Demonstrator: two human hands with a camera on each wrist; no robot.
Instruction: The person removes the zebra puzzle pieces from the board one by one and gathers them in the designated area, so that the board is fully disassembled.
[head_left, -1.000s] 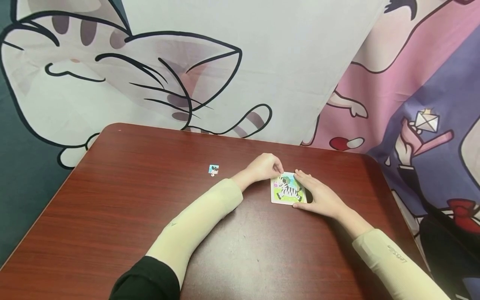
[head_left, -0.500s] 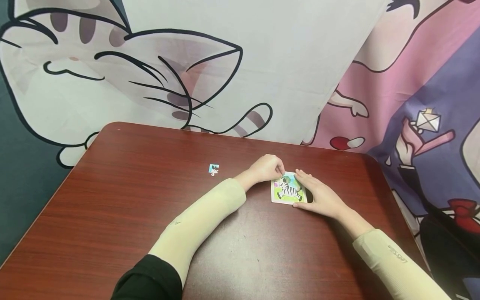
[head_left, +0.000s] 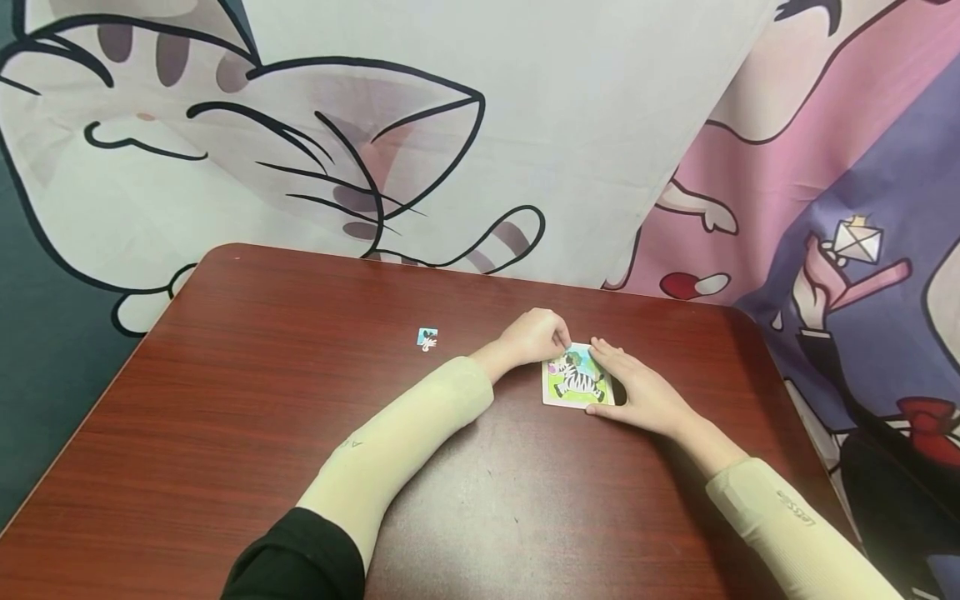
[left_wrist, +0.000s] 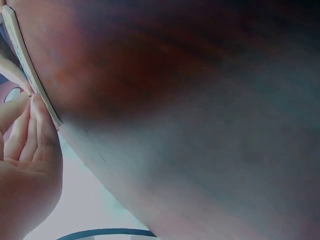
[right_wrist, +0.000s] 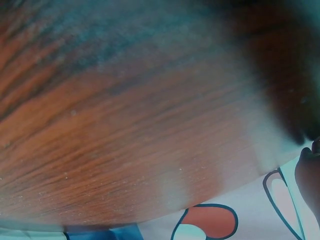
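A small square zebra picture puzzle (head_left: 576,385) with a white border lies flat on the table; its edge also shows as a thin board (left_wrist: 37,87) in the left wrist view. My left hand (head_left: 534,335) is at its upper left corner, fingers bent and fingertips drawn together right at the border. I cannot tell whether a piece is between those fingertips. On the other side my right hand (head_left: 641,387) braces the puzzle's right edge, fingers extended at the top and thumb spread toward the lower corner. Further left lies a loose puzzle piece (head_left: 427,339) with a zebra's face on blue.
The reddish-brown wooden table (head_left: 300,400) has rounded far corners. Behind its far edge hangs a white cloth (head_left: 615,125) with a cartoon cat, meeting a pink and purple printed cloth (head_left: 825,175) on the right. Pale sleeves (head_left: 405,442) cover both forearms.
My left hand has shifted slightly to the right along the puzzle's upper edge. The right hand, the puzzle and the loose piece stay in place.
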